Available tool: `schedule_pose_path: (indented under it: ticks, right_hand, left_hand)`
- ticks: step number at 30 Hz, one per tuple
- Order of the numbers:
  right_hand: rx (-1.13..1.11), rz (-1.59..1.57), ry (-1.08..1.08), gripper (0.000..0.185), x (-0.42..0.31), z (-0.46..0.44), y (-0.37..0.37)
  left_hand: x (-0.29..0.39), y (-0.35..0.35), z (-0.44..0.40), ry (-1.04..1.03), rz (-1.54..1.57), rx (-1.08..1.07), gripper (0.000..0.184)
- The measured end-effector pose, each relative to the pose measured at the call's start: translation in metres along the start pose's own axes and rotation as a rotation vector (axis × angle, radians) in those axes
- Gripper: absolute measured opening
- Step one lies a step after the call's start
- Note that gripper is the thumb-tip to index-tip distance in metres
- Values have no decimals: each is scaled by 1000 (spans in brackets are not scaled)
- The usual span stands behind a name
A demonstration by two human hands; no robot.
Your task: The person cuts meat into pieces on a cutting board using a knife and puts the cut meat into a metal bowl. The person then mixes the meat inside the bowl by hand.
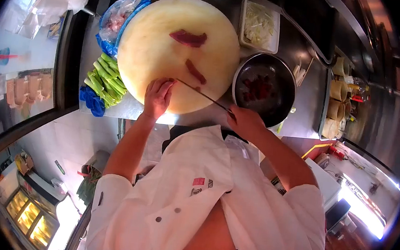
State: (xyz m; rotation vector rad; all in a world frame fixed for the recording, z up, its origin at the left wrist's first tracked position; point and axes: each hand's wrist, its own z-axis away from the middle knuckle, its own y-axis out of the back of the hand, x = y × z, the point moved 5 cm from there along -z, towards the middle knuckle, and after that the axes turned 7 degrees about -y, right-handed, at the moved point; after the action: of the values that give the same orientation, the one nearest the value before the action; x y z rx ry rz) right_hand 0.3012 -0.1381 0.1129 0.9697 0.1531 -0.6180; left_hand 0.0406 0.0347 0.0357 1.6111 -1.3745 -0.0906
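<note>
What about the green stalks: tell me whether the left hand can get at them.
Probably yes: the left hand is over the round board, and the green stalks lie just past its edge, with nothing visibly blocking the way.

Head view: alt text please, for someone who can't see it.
A person's right hand holds a knife over a round cutting board, with the left hand near the knife's tip. Red meat lies on the board. Green stalks sit to its left, a dark pan holding dark red pieces to its right.
</note>
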Motion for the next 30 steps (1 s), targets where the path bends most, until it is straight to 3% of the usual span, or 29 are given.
schedule_pose_path:
  ticks: [22, 26, 28, 30]
  right_hand:
    - [28, 67, 181, 25, -94, -65, -17]
    - [-32, 81, 102, 26, -79, -65, -26]
    - [-132, -64, -8, 27, -44, -35, -16]
    - [-17, 4, -3, 26, -11, -9, -16]
  left_hand:
    - [-6, -3, 18, -28, -78, -38, 19]
    - [-8, -3, 19, 9, -88, -52, 18]
    - [-10, -1, 18, 33, -102, -62, 18]
    - [-5, 3, 16, 25, -25, -28, 20]
